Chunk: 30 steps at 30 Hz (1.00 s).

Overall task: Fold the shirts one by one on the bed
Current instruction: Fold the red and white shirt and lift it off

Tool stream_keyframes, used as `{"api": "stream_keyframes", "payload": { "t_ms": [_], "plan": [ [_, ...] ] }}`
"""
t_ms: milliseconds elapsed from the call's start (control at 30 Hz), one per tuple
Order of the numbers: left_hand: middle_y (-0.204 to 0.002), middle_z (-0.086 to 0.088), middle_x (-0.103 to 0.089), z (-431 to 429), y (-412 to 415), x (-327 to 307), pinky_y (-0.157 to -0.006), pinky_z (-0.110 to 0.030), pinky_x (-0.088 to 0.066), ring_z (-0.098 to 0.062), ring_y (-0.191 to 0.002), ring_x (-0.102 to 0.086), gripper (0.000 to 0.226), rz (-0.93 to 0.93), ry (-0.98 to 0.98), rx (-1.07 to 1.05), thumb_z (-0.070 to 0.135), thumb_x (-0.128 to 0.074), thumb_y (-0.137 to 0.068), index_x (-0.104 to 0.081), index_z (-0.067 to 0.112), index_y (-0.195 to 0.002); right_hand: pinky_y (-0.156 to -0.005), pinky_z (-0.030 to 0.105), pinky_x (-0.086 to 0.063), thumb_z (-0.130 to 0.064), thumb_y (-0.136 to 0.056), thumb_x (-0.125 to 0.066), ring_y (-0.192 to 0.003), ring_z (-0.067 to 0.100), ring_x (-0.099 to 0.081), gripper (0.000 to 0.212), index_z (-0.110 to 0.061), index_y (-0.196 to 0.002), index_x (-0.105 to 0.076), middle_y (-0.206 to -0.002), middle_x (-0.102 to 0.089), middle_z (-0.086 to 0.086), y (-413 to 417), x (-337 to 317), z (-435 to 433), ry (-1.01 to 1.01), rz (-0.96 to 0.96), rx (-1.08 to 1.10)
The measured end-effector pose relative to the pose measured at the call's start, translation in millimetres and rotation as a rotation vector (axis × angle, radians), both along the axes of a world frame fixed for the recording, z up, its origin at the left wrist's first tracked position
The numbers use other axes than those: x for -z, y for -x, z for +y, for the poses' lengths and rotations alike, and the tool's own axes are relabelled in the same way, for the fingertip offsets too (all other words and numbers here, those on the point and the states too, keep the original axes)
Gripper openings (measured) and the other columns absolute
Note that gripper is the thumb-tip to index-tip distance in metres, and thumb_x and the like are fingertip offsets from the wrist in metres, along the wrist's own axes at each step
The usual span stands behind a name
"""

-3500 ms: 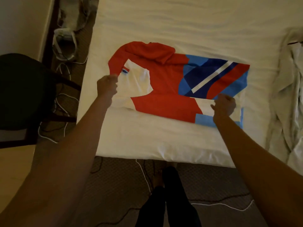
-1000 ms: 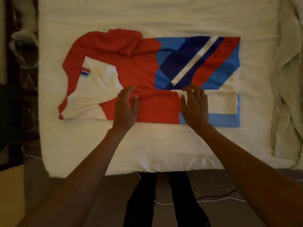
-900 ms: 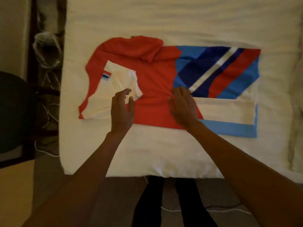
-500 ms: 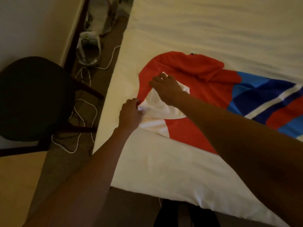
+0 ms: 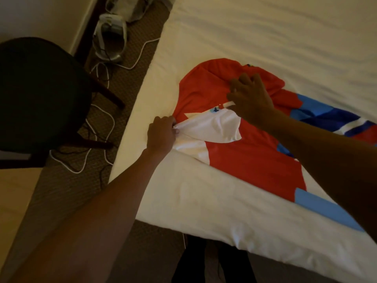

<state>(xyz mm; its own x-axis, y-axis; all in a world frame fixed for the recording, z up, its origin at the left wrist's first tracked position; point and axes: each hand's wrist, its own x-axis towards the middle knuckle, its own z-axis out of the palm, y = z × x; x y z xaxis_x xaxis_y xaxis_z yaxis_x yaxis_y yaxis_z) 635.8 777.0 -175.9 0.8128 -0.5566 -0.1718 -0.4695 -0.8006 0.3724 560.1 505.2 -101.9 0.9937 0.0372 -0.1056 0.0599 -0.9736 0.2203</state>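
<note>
Pinching the white sleeve [image 5: 212,127] at its outer corner, the left hand [image 5: 162,133] has its fingers closed tight on the fabric near the bed's left edge, while the right hand [image 5: 250,97] reaches across and nips the sleeve's striped cuff end between thumb and forefinger, the other fingers spread loosely over the red cloth. The shirt [image 5: 244,160], red with white sleeves and a blue, navy and white patterned lower part, lies flat on the white bed [image 5: 265,27], close to the near-left corner, its body already narrowed into a long strip running away to the right. The red hood or collar area bunches behind the right hand.

The step in hand looks like tidying the sleeve: laying it flat inside the outline of the folded body so that nothing sticks out. The sleeve is lifted and creased between the two grips, not yet flat.

Next, I judge, the sleeve needs drawing taut between both hands, setting down square on the red panel and smoothing. After that the collar end can be brought over toward the patterned hem. Thin, slippery fabric like this may slide out of line, so the hands should press it as they release

A dark chair [image 5: 40,94] and white cables [image 5: 98,127] sit on the floor beside the bed
</note>
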Motion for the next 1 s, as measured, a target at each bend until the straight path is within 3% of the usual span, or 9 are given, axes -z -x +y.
{"api": "stream_keyframes", "payload": {
  "t_ms": [167, 300, 433, 500, 633, 767, 867, 933, 1000],
  "plan": [
    [-0.092, -0.007, -0.066, 5, 20, -25, -0.067, -0.041, -0.049, -0.031, -0.082, -0.058, 0.012, -0.199, 0.012, 0.123, 0.009, -0.067, -0.087, -0.065, 0.014, -0.098, -0.076, 0.044, -0.041, -0.017, -0.083, -0.073, -0.090, 0.033, -0.055, 0.016, -0.010, -0.097, -0.072, -0.100, -0.062, 0.012, 62, -16, -4, -0.141, -0.045, -0.032],
    [-0.092, -0.008, -0.067, 19, 39, -28, -0.061, -0.037, -0.043, -0.034, -0.083, -0.061, 0.014, -0.248, -0.023, 0.257, 0.007, -0.072, -0.082, -0.067, 0.013, -0.094, -0.072, 0.044, -0.046, -0.008, -0.083, -0.070, -0.091, 0.031, -0.057, 0.032, -0.009, -0.115, -0.068, -0.105, -0.061, 0.014, 114, -8, 20, -0.202, 0.068, -0.018],
    [-0.108, -0.007, -0.068, 31, 50, -24, -0.079, -0.044, -0.043, -0.036, -0.105, -0.057, 0.017, -0.291, -0.098, 0.280, 0.019, -0.070, -0.086, -0.067, 0.018, -0.103, -0.077, 0.040, -0.048, -0.019, -0.086, -0.069, -0.098, 0.027, -0.055, 0.048, -0.010, -0.131, -0.058, -0.115, -0.057, 0.014, 157, 7, 45, -0.210, 0.211, -0.001],
    [-0.115, -0.008, -0.066, 34, 54, -22, -0.089, -0.048, -0.043, -0.035, -0.111, -0.057, 0.019, -0.285, -0.094, 0.279, 0.016, -0.069, -0.088, -0.067, 0.018, -0.107, -0.084, 0.040, -0.047, -0.023, -0.089, -0.067, -0.107, 0.027, -0.051, 0.055, -0.010, -0.140, -0.050, -0.126, -0.052, 0.014, 168, 15, 53, -0.227, 0.284, 0.023],
    [-0.117, -0.017, -0.065, 41, 51, -17, -0.079, -0.043, -0.053, -0.040, -0.102, -0.062, 0.025, -0.242, -0.057, 0.323, 0.008, -0.072, -0.086, -0.069, 0.009, -0.111, -0.096, 0.039, -0.043, -0.024, -0.098, -0.054, -0.119, 0.027, -0.044, 0.057, -0.010, -0.150, -0.034, -0.139, -0.041, 0.012, 178, 27, 59, -0.219, 0.355, 0.094],
    [-0.116, -0.023, -0.062, 42, 42, -22, -0.078, -0.045, -0.057, -0.042, -0.088, -0.065, 0.026, -0.172, -0.005, 0.302, 0.010, -0.065, -0.093, -0.067, 0.003, -0.117, -0.099, 0.039, -0.042, -0.022, -0.098, -0.053, -0.120, 0.027, -0.045, 0.057, -0.009, -0.149, -0.033, -0.139, -0.042, 0.012, 181, 36, 62, -0.205, 0.358, 0.149],
    [-0.107, -0.022, -0.057, 35, 33, -25, -0.069, -0.046, -0.056, -0.042, -0.074, -0.061, 0.024, -0.100, -0.008, 0.218, 0.015, -0.060, -0.096, -0.065, 0.003, -0.116, -0.103, 0.038, -0.039, -0.029, -0.089, -0.067, -0.123, 0.025, -0.041, 0.076, -0.013, -0.152, -0.028, -0.141, -0.037, 0.011, 182, 38, 62, -0.242, 0.403, 0.234],
    [-0.103, -0.020, -0.055, 30, 27, -25, -0.068, -0.046, -0.053, -0.041, -0.074, -0.059, 0.028, -0.054, -0.031, 0.121, 0.017, -0.058, -0.095, -0.064, 0.006, -0.121, -0.101, 0.039, -0.040, -0.029, -0.080, -0.075, -0.122, 0.027, -0.041, 0.083, -0.015, -0.149, -0.033, -0.140, -0.039, 0.011, 179, 35, 61, -0.278, 0.349, 0.301],
    [-0.104, -0.017, -0.054, 26, 27, -29, -0.067, -0.042, -0.052, -0.036, -0.075, -0.058, 0.032, -0.037, -0.025, 0.105, 0.023, -0.060, -0.094, -0.063, 0.010, -0.124, -0.096, 0.040, -0.044, -0.019, -0.075, -0.075, -0.117, 0.027, -0.044, 0.074, -0.014, -0.142, -0.043, -0.136, -0.043, 0.011, 172, 32, 60, -0.378, 0.205, 0.376]
  ]
}}
